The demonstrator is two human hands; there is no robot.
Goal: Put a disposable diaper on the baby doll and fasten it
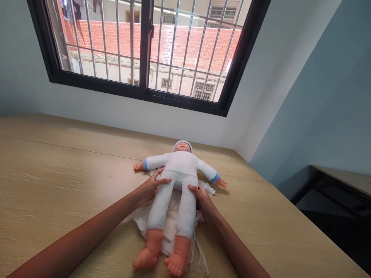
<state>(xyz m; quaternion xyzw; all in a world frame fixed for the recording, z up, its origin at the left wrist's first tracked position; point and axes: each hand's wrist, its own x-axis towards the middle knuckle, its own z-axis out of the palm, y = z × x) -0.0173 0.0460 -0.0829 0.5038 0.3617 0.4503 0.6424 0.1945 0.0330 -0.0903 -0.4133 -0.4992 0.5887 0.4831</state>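
A baby doll [183,162] lies on its back on the wooden table, head toward the window and feet toward me. It wears a white suit with blue cuffs and a white cap; its arms are spread out. My left hand [153,186] holds the doll at its hip and upper thigh, thumb on top. At the opposite hip, my right hand [202,196] grips the other thigh, thumb also on top and fingers hidden underneath. Beneath the doll's bottom and legs a thin white disposable diaper [171,220] is spread out, with side pieces showing near the waist.
The light wooden table [72,173] reaches the wall, with a seam running across it. A black-framed window [144,92] with bars is above. To the right, past the table's edge, stands a dark-framed desk [342,181].
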